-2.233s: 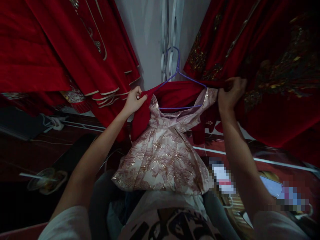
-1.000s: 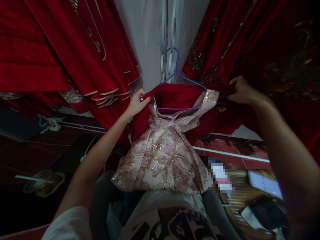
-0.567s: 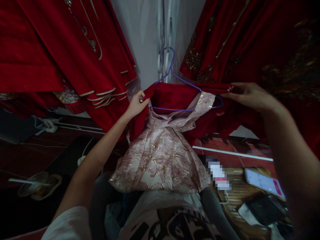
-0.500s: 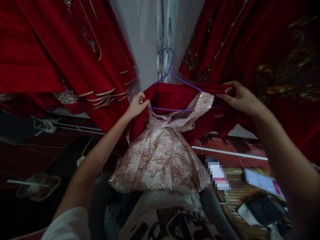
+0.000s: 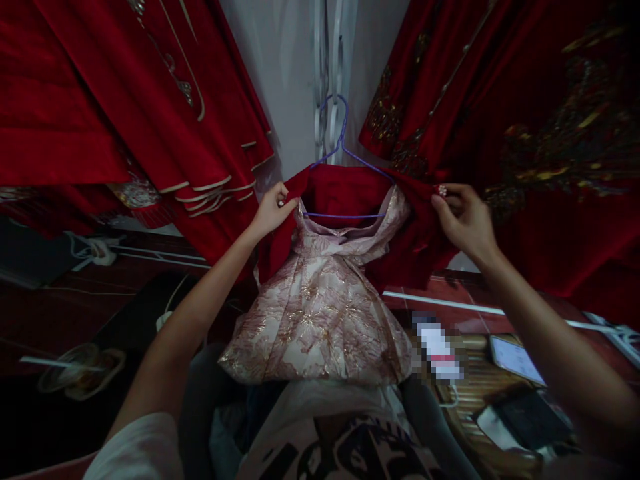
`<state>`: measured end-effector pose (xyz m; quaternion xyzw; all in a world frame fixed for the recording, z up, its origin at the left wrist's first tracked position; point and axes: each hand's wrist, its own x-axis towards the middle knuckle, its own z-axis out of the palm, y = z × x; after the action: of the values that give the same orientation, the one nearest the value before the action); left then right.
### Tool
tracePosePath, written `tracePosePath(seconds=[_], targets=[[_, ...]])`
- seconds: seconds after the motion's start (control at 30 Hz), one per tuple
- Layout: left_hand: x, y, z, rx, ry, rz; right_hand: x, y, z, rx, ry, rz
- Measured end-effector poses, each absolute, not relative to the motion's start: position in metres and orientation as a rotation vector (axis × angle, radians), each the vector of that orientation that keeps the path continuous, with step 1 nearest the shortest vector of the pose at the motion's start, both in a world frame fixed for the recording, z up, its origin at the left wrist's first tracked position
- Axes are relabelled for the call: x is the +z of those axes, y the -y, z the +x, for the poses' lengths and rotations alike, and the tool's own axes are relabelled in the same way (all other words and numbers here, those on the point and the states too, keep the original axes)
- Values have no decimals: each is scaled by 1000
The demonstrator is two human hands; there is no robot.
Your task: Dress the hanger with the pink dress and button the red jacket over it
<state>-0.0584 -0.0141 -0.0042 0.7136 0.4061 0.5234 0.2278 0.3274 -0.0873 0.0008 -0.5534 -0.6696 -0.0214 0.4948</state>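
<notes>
Pinching the red garment (image 5: pixel 417 230) around the brocade dress (image 5: pixel 320 313) at mid-frame, my left hand (image 5: pixel 273 208) and right hand (image 5: pixel 465 219) grip its edges; I'd expect light, soft cloth, best held near the shoulders.

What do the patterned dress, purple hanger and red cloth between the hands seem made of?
Patterned dress: probably brocade, from metallic glints across its raised-looking pattern. Purple hanger: perhaps plastic-coated wire, being thin and slightly glossy. Red cloth: soft, matte fabric by its folds and lack of shine; fibre unclear.
</notes>
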Motion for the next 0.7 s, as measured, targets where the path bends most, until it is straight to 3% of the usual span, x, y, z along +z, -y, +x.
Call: tracePosePath(seconds=[0.57,0.7], targets=[[-1,11,-77,1556,-1263,2107,16,45,310,-175,1828,-1344],[1,10,-89,1470,-1426,2225,6,26,315,30,1654,-1316]])
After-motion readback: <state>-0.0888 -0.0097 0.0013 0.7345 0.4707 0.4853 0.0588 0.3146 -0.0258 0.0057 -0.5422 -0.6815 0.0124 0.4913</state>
